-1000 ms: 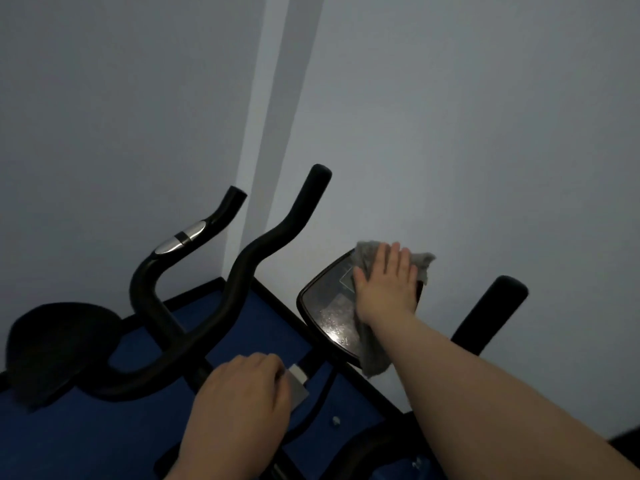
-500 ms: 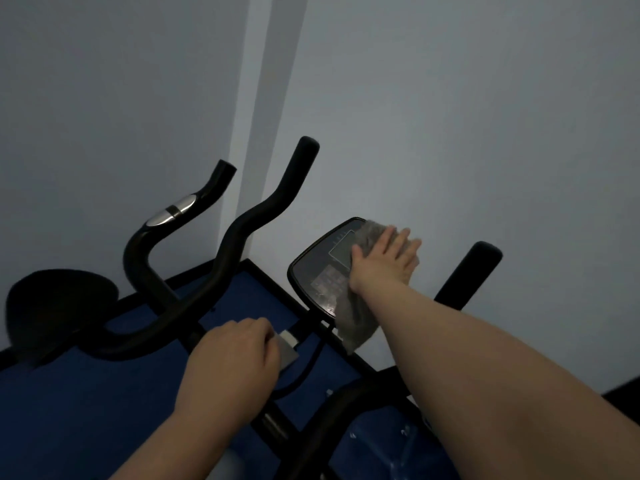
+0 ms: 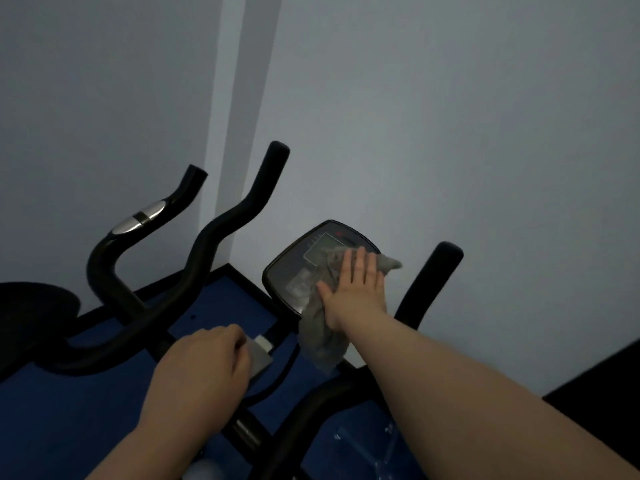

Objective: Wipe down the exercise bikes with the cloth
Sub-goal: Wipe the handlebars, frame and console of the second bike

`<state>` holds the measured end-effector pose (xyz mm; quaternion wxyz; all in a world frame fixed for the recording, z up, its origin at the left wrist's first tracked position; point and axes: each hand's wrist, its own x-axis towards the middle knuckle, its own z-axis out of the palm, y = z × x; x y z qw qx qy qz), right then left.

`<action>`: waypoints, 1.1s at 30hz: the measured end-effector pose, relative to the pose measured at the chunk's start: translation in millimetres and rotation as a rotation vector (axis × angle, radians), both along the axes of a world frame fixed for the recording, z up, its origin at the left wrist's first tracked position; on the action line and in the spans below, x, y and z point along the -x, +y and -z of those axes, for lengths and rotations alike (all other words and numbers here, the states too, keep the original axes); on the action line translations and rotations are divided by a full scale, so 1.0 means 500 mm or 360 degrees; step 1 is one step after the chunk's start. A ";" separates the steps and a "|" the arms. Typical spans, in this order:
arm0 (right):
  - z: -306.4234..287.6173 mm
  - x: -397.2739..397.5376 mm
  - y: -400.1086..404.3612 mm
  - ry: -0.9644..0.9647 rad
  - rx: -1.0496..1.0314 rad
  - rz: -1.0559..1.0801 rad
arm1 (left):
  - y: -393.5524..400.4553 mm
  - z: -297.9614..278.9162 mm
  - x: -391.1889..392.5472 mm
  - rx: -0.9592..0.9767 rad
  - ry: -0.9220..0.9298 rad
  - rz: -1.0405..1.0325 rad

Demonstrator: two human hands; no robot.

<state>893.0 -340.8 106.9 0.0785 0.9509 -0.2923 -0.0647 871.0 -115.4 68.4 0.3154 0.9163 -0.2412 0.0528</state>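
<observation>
The right hand (image 3: 356, 289), fingers spread flat, is pressing the cloth (image 3: 320, 327) onto the console (image 3: 294, 268) to wipe it, while the left hand (image 3: 204, 372), beside the console, is curling around the handlebar (image 3: 194, 292), bracing the bike.

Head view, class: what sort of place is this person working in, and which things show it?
Probably a gym or home exercise room. An exercise bike's black handlebars and console fill the view, a blue floor mat lies beneath, and the right hand presses a grey cloth flat on the console.

Pale grey wall (image 3: 450, 116) behind; blue floor mat (image 3: 69, 410) below.
</observation>
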 end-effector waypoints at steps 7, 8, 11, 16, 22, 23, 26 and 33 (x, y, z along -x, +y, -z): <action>-0.016 -0.134 0.039 -0.0214 0.0051 -0.0203 | -0.001 0.011 0.001 0.0008 -0.0004 -0.0077; -0.006 -0.123 0.057 -0.0146 0.0074 -0.0348 | -0.001 0.013 0.000 0.0002 -0.0013 -0.0085; 0.043 -0.040 0.090 0.0082 0.0129 -0.0677 | -0.001 0.013 0.004 0.0010 -0.0046 -0.0089; 0.021 0.036 0.009 0.0215 0.0155 -0.0312 | 0.000 0.011 0.003 0.0018 -0.0026 -0.0079; 0.005 -0.074 -0.005 -0.0410 -0.0050 0.0162 | -0.002 0.018 0.000 0.0053 -0.0025 -0.0096; 0.006 -0.099 0.002 -0.0525 -0.0049 0.0170 | -0.002 0.019 -0.001 0.0062 -0.0026 -0.0105; 0.023 -0.142 0.034 -0.0644 0.0044 -0.0028 | -0.003 0.016 0.001 0.0064 -0.0015 -0.0125; 0.024 -0.064 0.090 -0.0425 -0.0037 -0.0728 | 0.001 0.011 0.003 0.0042 -0.0057 -0.0088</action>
